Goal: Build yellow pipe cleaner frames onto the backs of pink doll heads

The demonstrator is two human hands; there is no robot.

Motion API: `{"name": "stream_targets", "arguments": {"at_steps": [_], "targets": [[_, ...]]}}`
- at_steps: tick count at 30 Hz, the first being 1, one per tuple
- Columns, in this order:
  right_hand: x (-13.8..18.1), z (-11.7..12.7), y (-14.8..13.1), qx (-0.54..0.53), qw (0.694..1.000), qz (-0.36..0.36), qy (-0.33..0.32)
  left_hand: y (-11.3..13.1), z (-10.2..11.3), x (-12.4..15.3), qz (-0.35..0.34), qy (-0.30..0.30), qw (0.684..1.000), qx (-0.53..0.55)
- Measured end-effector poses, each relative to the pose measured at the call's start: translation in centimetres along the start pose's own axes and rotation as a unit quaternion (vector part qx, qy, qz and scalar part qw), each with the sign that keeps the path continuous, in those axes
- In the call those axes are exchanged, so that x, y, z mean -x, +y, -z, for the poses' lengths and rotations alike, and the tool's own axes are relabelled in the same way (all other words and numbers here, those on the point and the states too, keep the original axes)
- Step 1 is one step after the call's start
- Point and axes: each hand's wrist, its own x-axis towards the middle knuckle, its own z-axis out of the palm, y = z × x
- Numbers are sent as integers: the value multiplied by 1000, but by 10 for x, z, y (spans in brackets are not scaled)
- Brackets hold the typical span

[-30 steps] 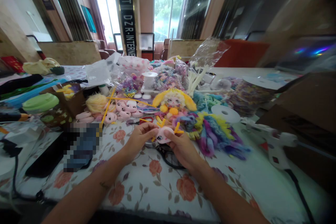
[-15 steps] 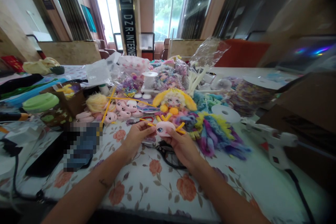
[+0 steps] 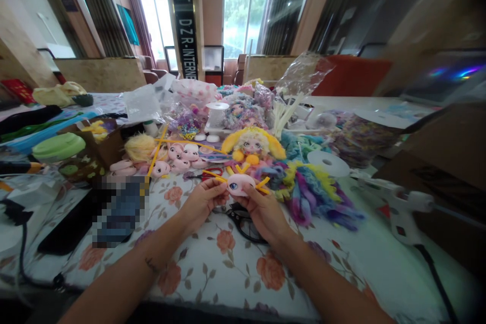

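A pink doll face (image 3: 240,184) with a painted blue eye is held up between both hands above the table. Yellow strips (image 3: 261,184) stick out from its top and sides. My left hand (image 3: 207,196) pinches its left edge. My right hand (image 3: 261,207) grips its lower right, the thumb lying over its front. Beneath the hands lie black-handled scissors (image 3: 246,228), partly hidden by my right hand. Just behind stands a finished-looking doll (image 3: 251,146) with curly blond hair and long yellow ears. More pink doll faces (image 3: 178,154) are heaped to the left.
Multicoloured wool (image 3: 307,197) and a white spool (image 3: 328,163) lie to the right, beside a glue gun (image 3: 398,207) with a cord. Left are a phone (image 3: 72,228), a green-lidded cup (image 3: 61,149) and cables. Red-handled scissors (image 3: 212,174) lie behind my left hand. Plastic bags (image 3: 304,78) are piled at the back.
The doll face has shifted slightly to the right and down, with the left hand's fingers closer along its edge. Otherwise the scene stays the same.
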Motion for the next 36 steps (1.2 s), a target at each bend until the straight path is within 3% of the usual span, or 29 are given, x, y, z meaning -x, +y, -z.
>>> {"name": "stream_targets", "arguments": {"at_steps": [5, 9, 15, 20, 24, 29, 30, 32, 36], "targets": [[1, 1, -3, -8, 1000, -24, -8, 12, 5, -1, -38, 19, 997, -62], [3, 1, -5, 16, 998, -48, -35, 19, 12, -2, -21, -1, 997, -68], [4, -1, -6, 39, 998, -30, -43, 25, 13, -2, -41, -7, 992, -117], [4, 1, -1, 129, 986, -32, -99, 26, 9, 0, -67, -16, 976, -204], [6, 1, 2, 197, 972, -27, -124, 24, 7, 3, -113, -20, 950, -289], [8, -2, 5, 177, 977, -52, -102, 21, 4, 7, -289, 37, 864, -411], [8, -3, 5, 171, 978, -56, -101, 21, 4, 7, -302, 45, 859, -412], [8, -3, 5, 158, 980, -60, -106, 20, 5, 6, -262, 37, 887, -379], [9, -4, 3, 152, 981, -54, -106, 20, 6, 2, -83, -15, 968, -235]]}}
